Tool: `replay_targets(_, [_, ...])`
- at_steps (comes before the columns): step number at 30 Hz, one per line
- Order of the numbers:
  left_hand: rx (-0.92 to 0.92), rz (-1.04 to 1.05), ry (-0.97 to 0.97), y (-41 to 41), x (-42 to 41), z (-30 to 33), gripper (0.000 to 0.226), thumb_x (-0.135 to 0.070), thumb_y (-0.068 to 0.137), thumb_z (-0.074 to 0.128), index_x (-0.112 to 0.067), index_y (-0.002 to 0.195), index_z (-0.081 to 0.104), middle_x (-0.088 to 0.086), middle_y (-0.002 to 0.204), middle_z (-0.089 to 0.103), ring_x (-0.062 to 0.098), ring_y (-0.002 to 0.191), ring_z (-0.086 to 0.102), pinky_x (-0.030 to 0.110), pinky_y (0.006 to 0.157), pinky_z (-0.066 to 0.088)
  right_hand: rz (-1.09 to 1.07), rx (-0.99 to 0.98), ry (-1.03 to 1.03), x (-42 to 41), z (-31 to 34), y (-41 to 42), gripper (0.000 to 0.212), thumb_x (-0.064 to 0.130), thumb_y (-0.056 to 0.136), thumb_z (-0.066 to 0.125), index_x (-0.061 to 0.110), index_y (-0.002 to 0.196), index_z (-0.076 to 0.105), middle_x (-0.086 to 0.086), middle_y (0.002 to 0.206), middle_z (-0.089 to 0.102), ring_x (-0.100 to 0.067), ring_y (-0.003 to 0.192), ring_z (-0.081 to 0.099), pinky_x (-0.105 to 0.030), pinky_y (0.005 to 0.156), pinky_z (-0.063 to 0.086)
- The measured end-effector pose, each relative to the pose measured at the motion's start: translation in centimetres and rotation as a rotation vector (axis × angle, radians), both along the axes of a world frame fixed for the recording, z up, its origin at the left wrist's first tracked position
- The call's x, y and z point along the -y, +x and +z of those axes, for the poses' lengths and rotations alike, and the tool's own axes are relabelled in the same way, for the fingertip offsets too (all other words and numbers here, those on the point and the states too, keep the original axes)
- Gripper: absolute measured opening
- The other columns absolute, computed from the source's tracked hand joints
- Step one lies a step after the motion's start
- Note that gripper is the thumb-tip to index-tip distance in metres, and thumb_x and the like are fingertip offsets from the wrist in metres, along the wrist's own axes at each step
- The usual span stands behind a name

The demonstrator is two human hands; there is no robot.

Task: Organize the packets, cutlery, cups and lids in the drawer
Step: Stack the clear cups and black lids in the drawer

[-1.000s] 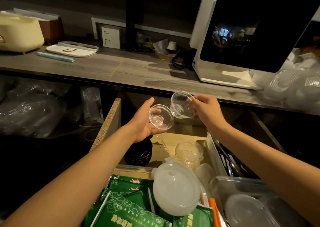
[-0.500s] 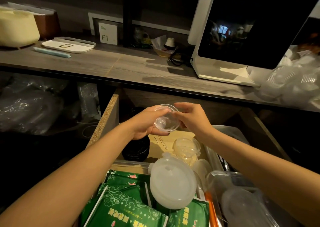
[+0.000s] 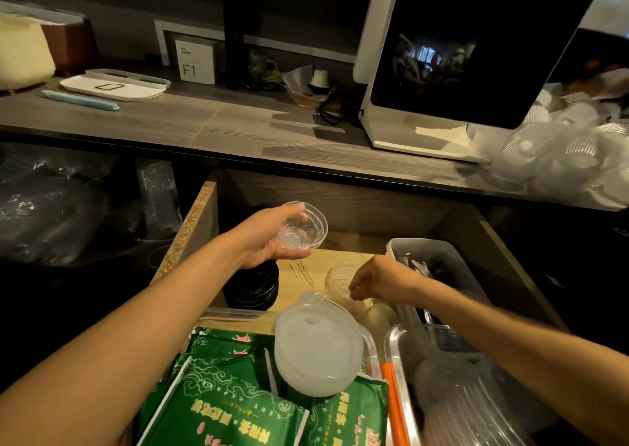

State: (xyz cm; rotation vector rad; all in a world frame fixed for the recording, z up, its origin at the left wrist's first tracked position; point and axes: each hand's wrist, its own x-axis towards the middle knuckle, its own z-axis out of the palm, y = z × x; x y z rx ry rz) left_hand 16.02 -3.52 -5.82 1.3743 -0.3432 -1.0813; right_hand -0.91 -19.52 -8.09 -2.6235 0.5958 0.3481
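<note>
My left hand (image 3: 263, 238) grips nested clear plastic cups (image 3: 303, 226) above the back of the open drawer (image 3: 190, 221). My right hand (image 3: 377, 280) hangs lower, its curled fingers at the rim of another clear cup (image 3: 337, 275) standing on the drawer floor; whether it holds the cup is unclear. A round frosted lid (image 3: 318, 345) lies on green packets (image 3: 221, 401) at the drawer's front. A stack of black lids (image 3: 253, 284) sits under my left wrist. Cutlery lies in a clear bin (image 3: 432, 265) on the right.
A clear tray (image 3: 459, 387) of plastic lids fills the front right of the drawer, beside an orange strip (image 3: 393, 408). Above, the wooden counter (image 3: 204, 125) carries a white appliance (image 3: 476, 57), a bag of white cups (image 3: 561, 153) and a white tray (image 3: 115, 85).
My hands brought two clear cups together and nested them. My right hand then let go and dropped to the cup on the drawer floor, while my left keeps the nested cups.
</note>
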Motion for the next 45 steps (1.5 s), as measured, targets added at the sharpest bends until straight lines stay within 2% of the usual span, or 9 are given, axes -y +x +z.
replay_targets(5, [-0.022,-0.017,0.003,-0.1,0.0,-0.1,0.037,-0.04,0.096,0.063,-0.01,0.116,0.065,0.021,0.131,0.056,0.036,0.098,0.073,0.035,0.066,0.062,-0.194,0.303,0.17,0.0,2.1,0.2,0.011,0.012,0.092,0.065,0.007,0.092,0.075,-0.007,0.08,0.072,-0.009,0.07,0.065,-0.017,0.069,0.054])
replay_targets(9, [-0.068,-0.01,-0.012,0.1,0.0,-0.2,0.039,-0.043,0.095,0.063,-0.014,0.12,0.06,0.018,0.137,0.053,0.039,0.109,0.067,0.039,0.066,0.062,-0.353,0.619,0.298,-0.5,5.0,1.1,0.012,0.014,0.093,0.064,0.015,0.083,0.071,-0.011,0.084,0.072,-0.019,0.077,0.068,-0.037,0.08,0.057])
replay_targets(12, [-0.076,-0.016,0.002,0.3,0.2,-0.4,0.045,-0.048,0.096,0.059,-0.01,0.12,0.06,0.019,0.14,0.051,0.041,0.111,0.066,0.04,0.066,0.062,-0.344,0.813,0.234,-1.0,6.1,2.0,0.01,0.018,0.094,0.063,0.017,0.093,0.073,-0.004,0.087,0.073,-0.017,0.085,0.07,-0.032,0.078,0.059])
replay_targets(16, [-0.119,-0.076,0.007,0.6,0.4,-0.7,0.067,-0.06,0.098,0.046,-0.002,0.131,0.056,0.027,0.126,0.065,0.039,0.113,0.066,0.052,0.095,0.055,-0.199,0.908,0.117,-2.5,6.8,2.9,0.019,0.018,0.091,0.066,0.013,0.108,0.073,0.003,0.093,0.073,-0.004,0.087,0.068,-0.018,0.078,0.055])
replay_targets(20, [-0.125,-0.114,-0.06,0.4,0.3,-0.4,0.074,-0.069,0.097,0.035,-0.007,0.128,0.061,0.023,0.12,0.07,0.037,0.115,0.065,0.056,0.107,0.045,0.039,0.805,0.025,-4.1,5.8,4.2,0.022,0.015,0.088,0.07,0.01,0.109,0.074,-0.004,0.097,0.075,-0.007,0.086,0.07,-0.018,0.08,0.055])
replay_targets(26, [-0.13,-0.153,-0.126,0.5,-0.1,-0.1,0.077,-0.072,0.093,0.039,-0.006,0.123,0.064,0.018,0.122,0.069,0.028,0.103,0.067,0.042,0.085,0.058,0.267,0.606,-0.101,-4.7,4.4,5.2,0.019,0.023,0.094,0.063,0.012,0.103,0.076,-0.004,0.087,0.074,-0.014,0.077,0.067,-0.032,0.072,0.052])
replay_targets(31, [-0.014,-0.116,-0.052,0.3,0.2,-0.4,0.047,-0.043,0.099,0.054,-0.004,0.126,0.059,0.016,0.112,0.069,0.02,0.078,0.071,0.041,0.08,0.061,0.387,0.401,-0.068,-3.8,4.6,4.8,0.026,0.023,0.098,0.057,0.012,0.118,0.07,-0.003,0.104,0.073,-0.01,0.084,0.064,-0.018,0.072,0.048])
replay_targets(38, [0.021,0.245,-0.033,1.0,0.3,-0.4,0.015,-0.019,0.102,0.051,-0.01,0.109,0.061,0.02,0.135,0.053,0.038,0.105,0.065,0.037,0.054,0.062,-0.136,0.674,0.257,-2.6,5.4,3.7,0.021,0.022,0.092,0.065,0.016,0.112,0.071,0.004,0.102,0.071,-0.006,0.096,0.066,-0.018,0.079,0.052])
replay_targets(45, [-0.009,0.276,-0.057,1.3,0.5,-0.4,0.017,-0.024,0.101,0.056,-0.014,0.113,0.062,0.013,0.134,0.055,0.036,0.107,0.065,0.037,0.055,0.06,0.097,-0.14,0.156,-1.9,0.1,3.5,0.039,0.026,0.093,0.065,0.013,0.129,0.062,-0.004,0.125,0.064,-0.022,0.108,0.063,-0.033,0.096,0.053])
